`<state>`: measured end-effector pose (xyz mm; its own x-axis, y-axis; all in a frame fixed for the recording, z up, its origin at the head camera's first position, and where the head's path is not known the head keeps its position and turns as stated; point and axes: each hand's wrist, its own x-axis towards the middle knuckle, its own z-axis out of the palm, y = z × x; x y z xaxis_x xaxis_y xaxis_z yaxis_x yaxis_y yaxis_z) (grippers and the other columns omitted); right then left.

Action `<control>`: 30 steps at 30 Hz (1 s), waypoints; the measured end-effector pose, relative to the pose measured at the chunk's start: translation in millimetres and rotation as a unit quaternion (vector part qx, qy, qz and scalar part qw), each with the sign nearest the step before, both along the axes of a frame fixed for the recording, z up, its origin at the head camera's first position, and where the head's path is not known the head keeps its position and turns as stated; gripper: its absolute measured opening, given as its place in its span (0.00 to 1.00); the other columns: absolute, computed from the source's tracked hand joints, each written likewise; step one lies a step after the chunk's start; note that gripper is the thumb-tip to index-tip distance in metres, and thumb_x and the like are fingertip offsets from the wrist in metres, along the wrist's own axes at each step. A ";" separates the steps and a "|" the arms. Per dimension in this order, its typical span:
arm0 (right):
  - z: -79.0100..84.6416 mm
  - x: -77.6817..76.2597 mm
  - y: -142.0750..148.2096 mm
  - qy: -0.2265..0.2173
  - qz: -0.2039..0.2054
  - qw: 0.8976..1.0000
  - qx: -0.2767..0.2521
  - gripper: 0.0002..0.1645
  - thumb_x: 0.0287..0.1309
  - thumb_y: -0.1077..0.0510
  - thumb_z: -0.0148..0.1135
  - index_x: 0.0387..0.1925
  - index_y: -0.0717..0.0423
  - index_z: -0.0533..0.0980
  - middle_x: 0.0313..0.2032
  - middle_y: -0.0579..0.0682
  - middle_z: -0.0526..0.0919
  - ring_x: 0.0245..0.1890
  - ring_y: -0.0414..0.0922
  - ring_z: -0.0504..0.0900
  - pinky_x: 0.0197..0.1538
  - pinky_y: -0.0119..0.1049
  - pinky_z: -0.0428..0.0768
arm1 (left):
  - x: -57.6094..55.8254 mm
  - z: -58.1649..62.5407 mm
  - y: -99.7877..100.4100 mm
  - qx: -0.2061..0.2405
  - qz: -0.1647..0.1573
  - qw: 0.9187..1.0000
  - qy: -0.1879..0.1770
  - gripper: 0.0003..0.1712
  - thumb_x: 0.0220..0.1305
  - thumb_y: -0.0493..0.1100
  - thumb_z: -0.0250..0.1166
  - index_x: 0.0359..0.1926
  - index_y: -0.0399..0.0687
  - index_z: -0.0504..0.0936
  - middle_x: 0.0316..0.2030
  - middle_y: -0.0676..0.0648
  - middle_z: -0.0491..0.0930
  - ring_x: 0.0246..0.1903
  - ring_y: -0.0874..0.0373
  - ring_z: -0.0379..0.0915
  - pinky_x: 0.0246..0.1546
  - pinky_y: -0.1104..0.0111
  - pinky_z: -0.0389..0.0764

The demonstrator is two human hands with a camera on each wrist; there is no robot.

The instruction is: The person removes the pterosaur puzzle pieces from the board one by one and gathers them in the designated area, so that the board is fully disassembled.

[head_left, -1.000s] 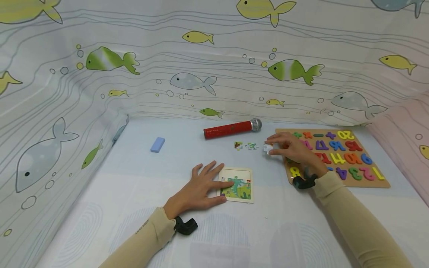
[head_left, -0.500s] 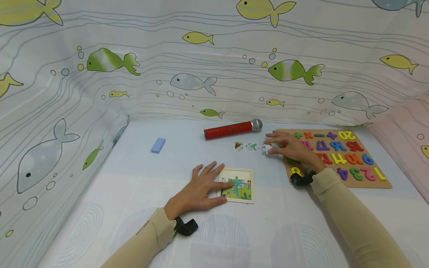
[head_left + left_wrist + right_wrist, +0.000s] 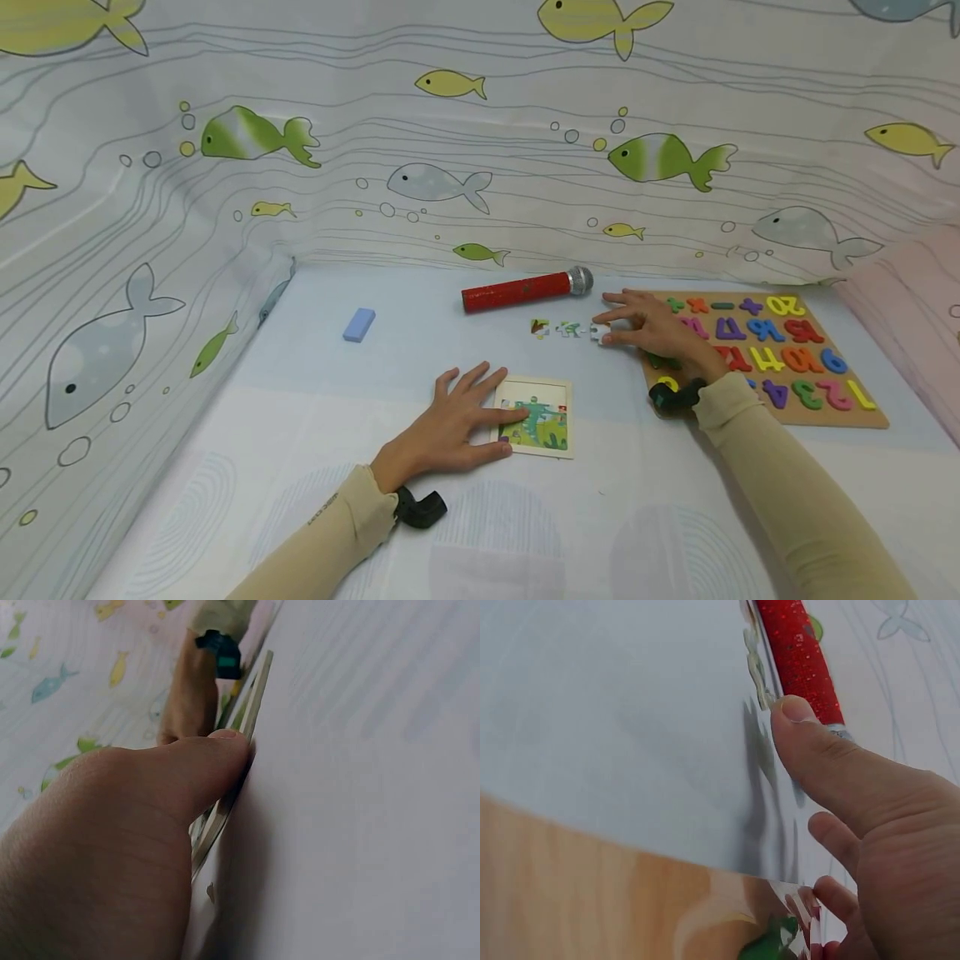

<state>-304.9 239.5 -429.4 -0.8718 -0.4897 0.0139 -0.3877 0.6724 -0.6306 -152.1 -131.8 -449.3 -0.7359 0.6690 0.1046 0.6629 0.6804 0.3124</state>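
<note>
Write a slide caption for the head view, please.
Left hand rests on a framed puzzle; right hand pinches a loose piece.

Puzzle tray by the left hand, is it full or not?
Not full: the puzzle tray shows bare space along its far edge, and loose pieces lie beyond it.

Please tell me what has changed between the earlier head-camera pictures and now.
The right hand and the white jigsaw piece at its fingertips have shifted slightly left, closer to the neighbouring jigsaw piece. Nothing was newly grasped or released. The left hand stays spread on the framed jigsaw puzzle; the red microphone and blue block are unmoved.
</note>
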 end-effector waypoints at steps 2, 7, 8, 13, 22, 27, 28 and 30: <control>-0.3 -0.8 0.2 0.007 0.002 1.000 0.010 0.22 0.58 0.51 0.74 0.55 0.48 0.85 0.75 0.59 0.66 0.79 0.65 0.48 0.75 0.69 0.42 | 0.0 0.2 0.3 -0.002 0.001 1.000 0.001 0.30 0.69 0.69 0.54 0.71 0.80 0.69 0.80 0.45 0.54 0.81 0.43 0.42 0.72 0.35 0.44; -2.2 -2.9 1.0 0.019 0.008 0.999 0.039 0.22 0.61 0.48 0.72 0.56 0.46 0.85 0.75 0.60 0.65 0.77 0.66 0.49 0.73 0.69 0.42 | 0.1 0.9 0.2 -0.004 0.002 1.000 0.002 0.30 0.69 0.69 0.54 0.71 0.80 0.69 0.80 0.46 0.53 0.81 0.43 0.42 0.72 0.36 0.43; -2.6 -3.2 1.3 0.021 0.009 0.999 0.042 0.22 0.61 0.48 0.72 0.56 0.47 0.85 0.75 0.60 0.65 0.77 0.66 0.49 0.72 0.70 0.42 | 0.2 0.9 0.1 -0.004 0.002 1.000 0.002 0.30 0.69 0.69 0.54 0.71 0.80 0.69 0.80 0.45 0.53 0.81 0.43 0.42 0.72 0.36 0.43; -3.1 -3.3 1.8 0.030 0.011 0.999 0.044 0.21 0.62 0.49 0.71 0.55 0.48 0.85 0.74 0.61 0.66 0.76 0.67 0.49 0.70 0.71 0.42 | 0.3 0.3 0.1 -0.003 0.001 1.000 0.005 0.30 0.69 0.69 0.54 0.71 0.80 0.69 0.80 0.45 0.53 0.81 0.43 0.42 0.72 0.36 0.43; -3.2 -1.8 1.6 0.031 0.008 0.998 0.046 0.21 0.63 0.49 0.71 0.56 0.49 0.85 0.74 0.62 0.66 0.75 0.67 0.51 0.69 0.70 0.44 | 0.7 0.3 0.6 0.002 0.002 1.000 -0.004 0.30 0.69 0.69 0.55 0.71 0.79 0.70 0.80 0.45 0.53 0.81 0.43 0.41 0.72 0.36 0.43; -3.2 -1.9 1.5 0.034 0.006 0.998 0.050 0.21 0.63 0.49 0.70 0.57 0.48 0.84 0.74 0.62 0.66 0.75 0.67 0.51 0.68 0.69 0.45 | 0.5 -0.2 0.6 0.001 0.004 1.000 -0.006 0.30 0.69 0.69 0.55 0.71 0.79 0.70 0.81 0.46 0.53 0.81 0.43 0.41 0.72 0.36 0.42; -3.3 -2.0 1.5 0.034 0.006 0.998 0.051 0.22 0.63 0.49 0.70 0.57 0.48 0.84 0.74 0.62 0.66 0.75 0.67 0.51 0.68 0.69 0.46 | 0.6 -0.2 0.6 0.001 0.005 1.000 -0.006 0.30 0.69 0.69 0.55 0.71 0.79 0.70 0.81 0.46 0.53 0.81 0.43 0.41 0.72 0.36 0.42; -3.6 -2.5 1.4 0.032 0.006 0.998 0.050 0.22 0.63 0.48 0.70 0.57 0.47 0.84 0.74 0.62 0.66 0.74 0.67 0.51 0.67 0.69 0.46 | 0.6 -0.3 0.6 0.002 0.005 1.000 -0.006 0.31 0.69 0.69 0.55 0.71 0.79 0.70 0.81 0.46 0.53 0.81 0.43 0.41 0.72 0.36 0.42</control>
